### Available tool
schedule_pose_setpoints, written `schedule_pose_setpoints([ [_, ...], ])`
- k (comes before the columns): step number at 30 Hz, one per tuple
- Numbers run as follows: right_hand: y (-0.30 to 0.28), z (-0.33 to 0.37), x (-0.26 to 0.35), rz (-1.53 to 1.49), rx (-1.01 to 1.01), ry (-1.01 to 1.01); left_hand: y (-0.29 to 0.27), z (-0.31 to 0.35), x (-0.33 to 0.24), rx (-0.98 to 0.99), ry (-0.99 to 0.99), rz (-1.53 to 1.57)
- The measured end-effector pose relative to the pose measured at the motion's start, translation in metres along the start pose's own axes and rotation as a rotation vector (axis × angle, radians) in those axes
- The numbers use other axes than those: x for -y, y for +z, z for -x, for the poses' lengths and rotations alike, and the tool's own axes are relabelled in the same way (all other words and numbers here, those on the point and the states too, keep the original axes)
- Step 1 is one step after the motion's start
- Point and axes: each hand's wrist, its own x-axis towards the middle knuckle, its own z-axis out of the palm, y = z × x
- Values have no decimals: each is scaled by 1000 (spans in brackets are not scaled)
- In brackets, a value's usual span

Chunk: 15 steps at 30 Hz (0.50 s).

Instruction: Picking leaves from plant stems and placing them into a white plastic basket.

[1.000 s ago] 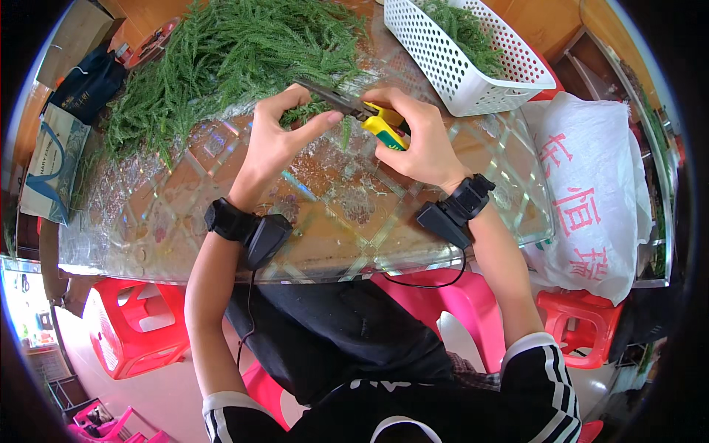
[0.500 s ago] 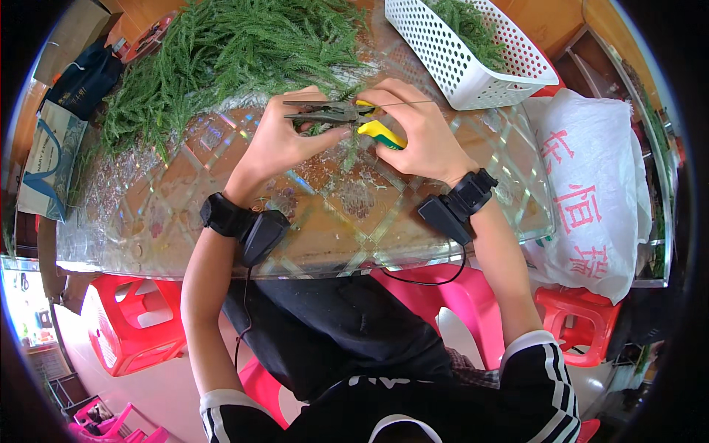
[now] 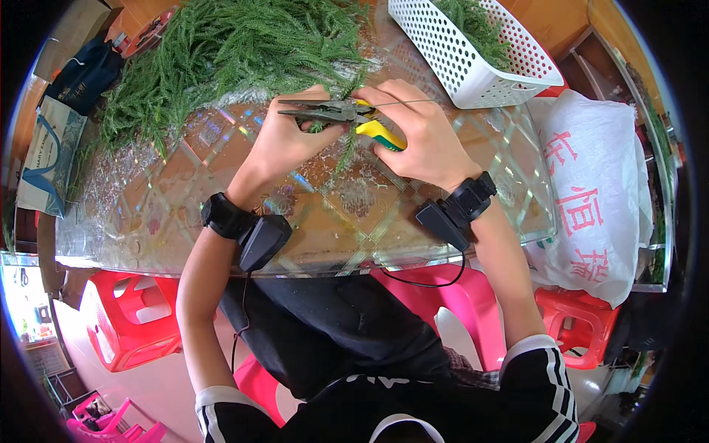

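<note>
Over the table, my right hand [image 3: 428,140] is closed around the yellow-and-green handles of long-nosed pliers [image 3: 381,136]. Their dark jaws point left, across the fingers of my left hand [image 3: 288,144]. That hand is closed on a green needle-leaved sprig [image 3: 347,150], whose ends stick out above and below the pliers. A thin wire [image 3: 406,102] runs sideways by my right fingers; where it meets the sprig is hidden. My left fingertips are partly covered by the pliers.
A big heap of similar green sprigs [image 3: 244,52] covers the table's far left. At the far right stands a white perforated basket [image 3: 487,87] with more greenery. A white sack [image 3: 591,192] leans by the right edge. Red stools [image 3: 133,325] stand below, and pale scraps litter the tabletop [image 3: 221,247].
The pliers and my left hand have shifted slightly left. The sprig has turned a little, and its upper tip shows more plainly. My right hand keeps its grip.
</note>
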Motion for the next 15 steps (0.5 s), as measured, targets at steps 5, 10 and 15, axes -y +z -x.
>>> schedule_pose_setpoints([
  [5, 3, 1, 0, 9, -36, 0, -5, -1, 2, 69, -81, -106],
  [10, 6, 2, -4, -52, -113, 3, -3, -4, -2, -9, 107, 76],
  [15, 4, 2, -6, -119, -173, 111, -16, -7, -3, -26, 66, 271],
])
